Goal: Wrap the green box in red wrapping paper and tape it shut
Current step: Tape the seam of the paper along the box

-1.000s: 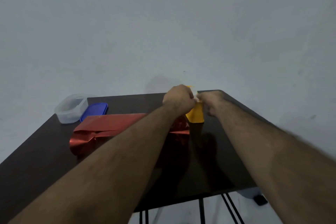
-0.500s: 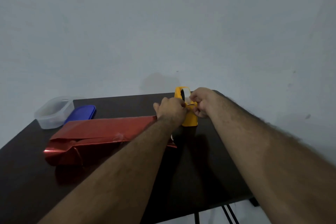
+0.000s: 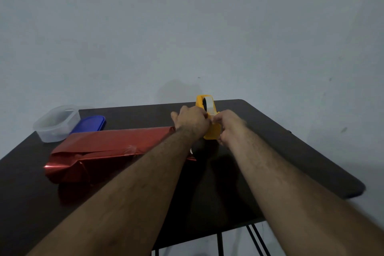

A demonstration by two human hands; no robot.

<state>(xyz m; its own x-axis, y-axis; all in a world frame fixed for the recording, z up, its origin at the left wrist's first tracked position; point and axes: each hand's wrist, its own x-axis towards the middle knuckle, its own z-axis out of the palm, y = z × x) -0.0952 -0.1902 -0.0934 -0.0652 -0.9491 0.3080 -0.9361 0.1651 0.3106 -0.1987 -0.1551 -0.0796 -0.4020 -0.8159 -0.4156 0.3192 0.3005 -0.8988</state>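
Both hands up at the yellow plastic tape dispenser (image 3: pixel 209 122), toward twelve o'clock on the dark rectangular table (image 3: pixel 291 151). Left hand (image 3: pixel 191 119) clenched against the dispenser's left side; right hand (image 3: pixel 227 124) curled at its front right edge, fingertips (image 3: pixel 216 119) pinched near the spot where the pale strip comes off the white tape roll (image 3: pixel 208 106). Hard to say whether a free end of tape is actually between the fingertips: too small and dim to tell.

Green box not visible as green anywhere; presumably inside the long parcel of shiny red foil wrapping paper (image 3: pixel 108 149) lying at nine to ten o'clock of the dispenser, touching the left forearm, long seam closed with a patch of tape, near end loosely crumpled.

For a clean piece: brace the dispenser firmly with the left, draw the strip out straight with the right, tear downward against the cutter rather than sideways. Worth keeping the sticky side off the foil until placement, since foil tears and creases easily.

Farther off at ten o'clock, a clear plastic tub (image 3: pixel 56 123) and its blue plastic lid (image 3: pixel 89 123), side by side and untouched.
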